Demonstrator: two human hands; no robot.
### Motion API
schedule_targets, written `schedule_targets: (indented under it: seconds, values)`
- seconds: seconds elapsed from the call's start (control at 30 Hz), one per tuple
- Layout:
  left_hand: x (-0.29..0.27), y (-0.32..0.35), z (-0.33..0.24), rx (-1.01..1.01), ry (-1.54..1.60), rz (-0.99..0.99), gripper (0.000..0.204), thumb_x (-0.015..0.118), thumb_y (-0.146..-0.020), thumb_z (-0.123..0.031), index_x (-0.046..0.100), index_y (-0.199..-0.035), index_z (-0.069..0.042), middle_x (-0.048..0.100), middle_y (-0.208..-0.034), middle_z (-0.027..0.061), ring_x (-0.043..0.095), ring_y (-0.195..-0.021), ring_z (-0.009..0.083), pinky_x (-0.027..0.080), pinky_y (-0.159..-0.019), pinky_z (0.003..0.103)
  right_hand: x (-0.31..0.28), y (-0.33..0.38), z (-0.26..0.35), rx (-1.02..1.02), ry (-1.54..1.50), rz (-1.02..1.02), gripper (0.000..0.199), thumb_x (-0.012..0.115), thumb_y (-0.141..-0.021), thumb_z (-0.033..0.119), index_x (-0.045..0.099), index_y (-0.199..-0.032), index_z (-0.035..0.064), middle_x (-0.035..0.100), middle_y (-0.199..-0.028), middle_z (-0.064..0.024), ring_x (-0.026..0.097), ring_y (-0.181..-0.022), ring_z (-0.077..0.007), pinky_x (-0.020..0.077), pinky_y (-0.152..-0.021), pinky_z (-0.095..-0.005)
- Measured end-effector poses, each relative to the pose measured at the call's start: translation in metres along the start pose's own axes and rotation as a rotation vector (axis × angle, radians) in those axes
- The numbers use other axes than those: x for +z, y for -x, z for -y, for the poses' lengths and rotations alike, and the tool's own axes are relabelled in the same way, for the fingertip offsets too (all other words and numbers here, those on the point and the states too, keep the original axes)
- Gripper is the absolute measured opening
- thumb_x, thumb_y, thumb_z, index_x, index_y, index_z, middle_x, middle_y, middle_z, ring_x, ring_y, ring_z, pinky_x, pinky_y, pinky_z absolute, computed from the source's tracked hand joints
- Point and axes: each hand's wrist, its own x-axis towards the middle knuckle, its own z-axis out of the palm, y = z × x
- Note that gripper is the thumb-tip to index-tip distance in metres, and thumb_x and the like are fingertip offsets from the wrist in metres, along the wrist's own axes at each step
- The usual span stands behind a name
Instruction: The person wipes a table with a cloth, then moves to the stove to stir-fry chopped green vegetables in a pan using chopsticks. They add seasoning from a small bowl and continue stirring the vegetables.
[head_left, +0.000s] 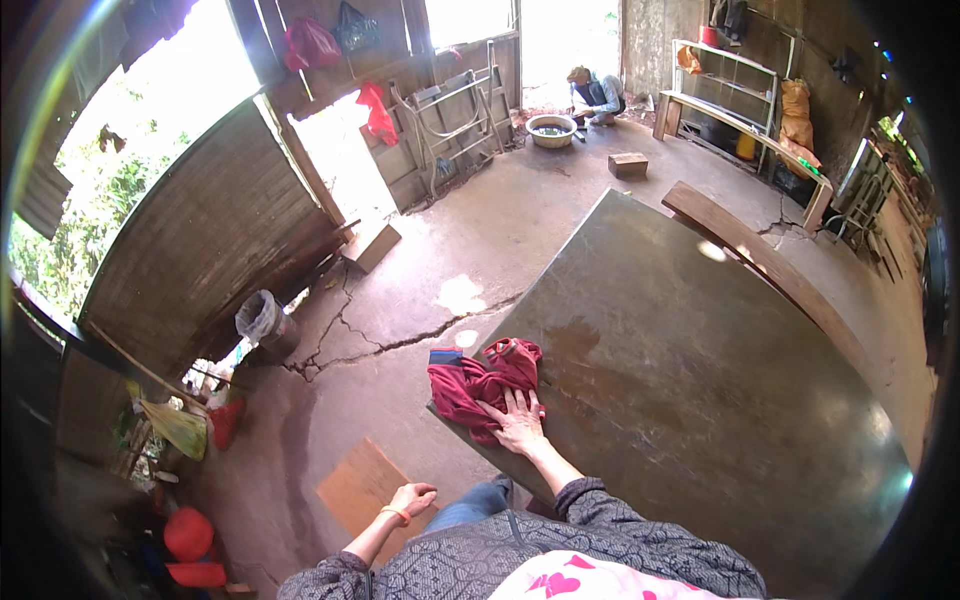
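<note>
My right hand lies flat on a crumpled maroon cloth, its fingers stretched out and spread over the fabric. The cloth, which looks like a garment with a blue-striped edge, sits at the near left corner of a large dark table, partly hanging over the edge. A damp-looking darker patch shows on the tabletop beyond it. Off the table to the left, my left hand hangs above the floor with its fingers curled closed, and nothing shows in it. An orange band circles that wrist.
A wooden bench runs along the table's far right side. A brown board lies below my left hand. Long cracks cross the floor. A bin stands left. Far off, a person crouches beside a basin.
</note>
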Motion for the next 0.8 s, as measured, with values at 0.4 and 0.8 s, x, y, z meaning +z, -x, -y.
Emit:
schedule_targets:
  seconds: [0.4,0.8]
  values:
    - [-0.113,-0.134,0.012,-0.054,-0.069,0.085,0.041,0.064,-0.089,-0.033,0.071,-0.121,-0.008,0.075,-0.105,0.011,0.072,-0.093,0.0193,0.056,-0.087,0.033,0.001,-0.141,-0.037,0.21,0.01,-0.151,0.08,0.065,-0.081,0.063,0.028,-0.152,0.0516,0.03,-0.158,-0.0211,0.022,-0.148,-0.0385,0.0045,-0.118,-0.0623]
    - [-0.501,-0.394,0.04,-0.048,0.363,-0.208,0.03,0.057,-0.094,-0.013,0.067,-0.117,0.003,0.073,-0.093,0.0108,0.07,-0.076,0.0152,0.056,-0.066,0.027,-0.036,-0.436,-0.139,0.778,0.173,-0.328,0.086,0.074,-0.081,0.044,0.028,-0.153,0.0465,0.034,-0.154,-0.0247,0.03,-0.142,-0.0438,0.0174,-0.115,-0.063]
